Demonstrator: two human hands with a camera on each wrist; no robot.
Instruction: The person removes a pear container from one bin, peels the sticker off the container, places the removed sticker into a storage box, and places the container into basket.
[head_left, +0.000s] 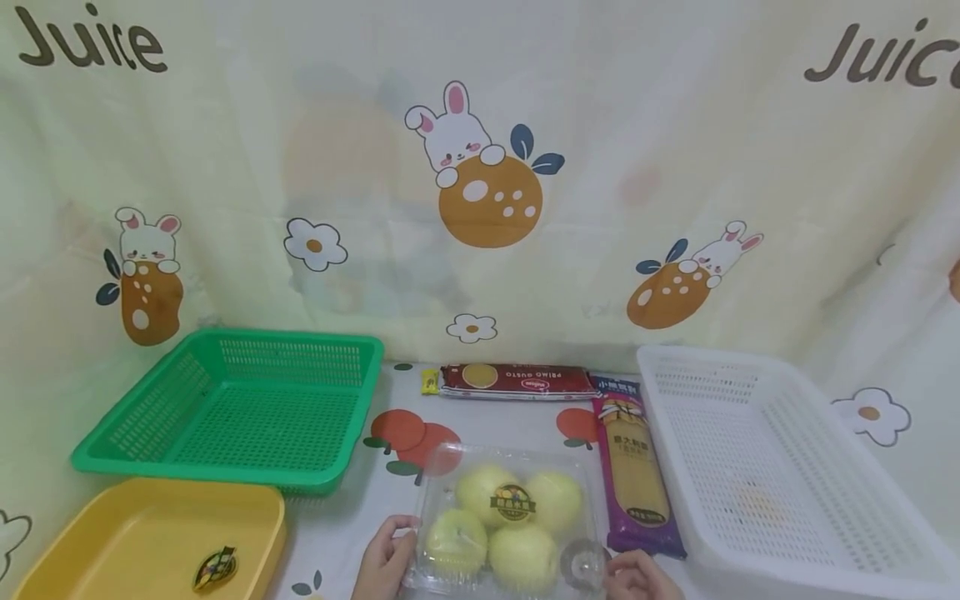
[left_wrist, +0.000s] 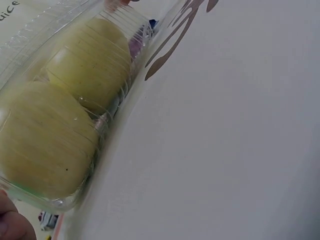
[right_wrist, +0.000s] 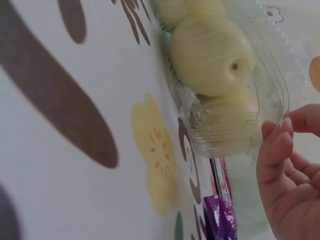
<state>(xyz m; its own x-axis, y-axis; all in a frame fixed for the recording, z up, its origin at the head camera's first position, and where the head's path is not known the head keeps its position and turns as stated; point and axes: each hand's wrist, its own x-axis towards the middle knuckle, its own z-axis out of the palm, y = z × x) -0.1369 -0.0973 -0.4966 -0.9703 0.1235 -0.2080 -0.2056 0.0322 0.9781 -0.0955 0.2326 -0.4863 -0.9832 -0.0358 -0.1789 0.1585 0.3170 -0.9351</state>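
A clear plastic fruit box (head_left: 431, 575) with a dark round label sits at the front middle, holding several pale yellow-green round fruits (head_left: 523, 554). My left hand (head_left: 386, 560) grips the box's left edge, fingers curled at the rim; in the left wrist view only part of that hand (left_wrist: 16, 224) shows at the lower left corner. At the opposite edge is my right hand (head_left: 641, 575). The right wrist view shows this hand (right_wrist: 292, 175) pinching the lid's rim between thumb and fingers. Through the clear wall (right_wrist: 272, 100) one fruit's stem hollow is visible.
A green basket (head_left: 352, 442) stands at the back left, with a yellow tray (head_left: 142, 533) in front bearing a dark label. On the right are a white basket (head_left: 675, 467) and a purple pasta pack (head_left: 637, 467). A red biscuit pack (head_left: 517, 381) and small yellow packet (head_left: 429, 382) lie behind.
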